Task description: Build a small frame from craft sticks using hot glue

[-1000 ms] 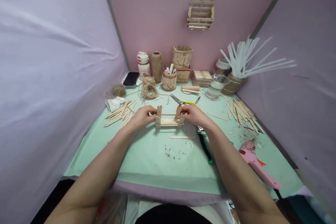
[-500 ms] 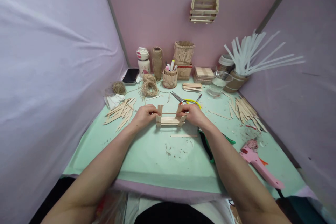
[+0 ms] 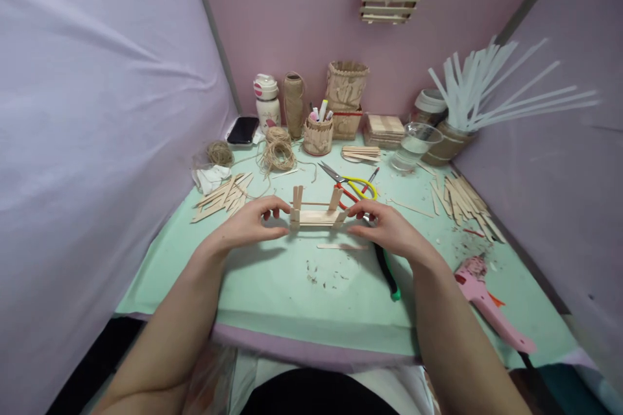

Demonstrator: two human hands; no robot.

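Note:
A small frame of wooden craft sticks [image 3: 317, 218] stands upright on the mint-green table, with paired sticks rising at both ends. My left hand [image 3: 257, 222] is beside its left end, thumb and fingers apart, the fingertips at the frame's edge. At the right end my right hand [image 3: 377, 224] is likewise spread, its fingertips close to the corner. Neither hand is closed round the frame. In front lies a single loose stick [image 3: 342, 247]. Behind the right hand are scissors with yellow handles [image 3: 360, 187], and green-and-black handled pliers [image 3: 387, 275] lie partly under that hand.
A pink glue gun [image 3: 491, 311] lies at the right. Loose sticks [image 3: 224, 196] are at the left, more sticks [image 3: 470, 204] at the right. Along the back stand twine [image 3: 278, 150], a pen holder [image 3: 318, 136], a clear cup of water [image 3: 413, 149] and white glue sticks [image 3: 474, 87].
Both hands have loosened from the frame's ends and spread their fingers, with the wrists moved outward. The frame sits slightly differently, and the camera view has shifted a little.

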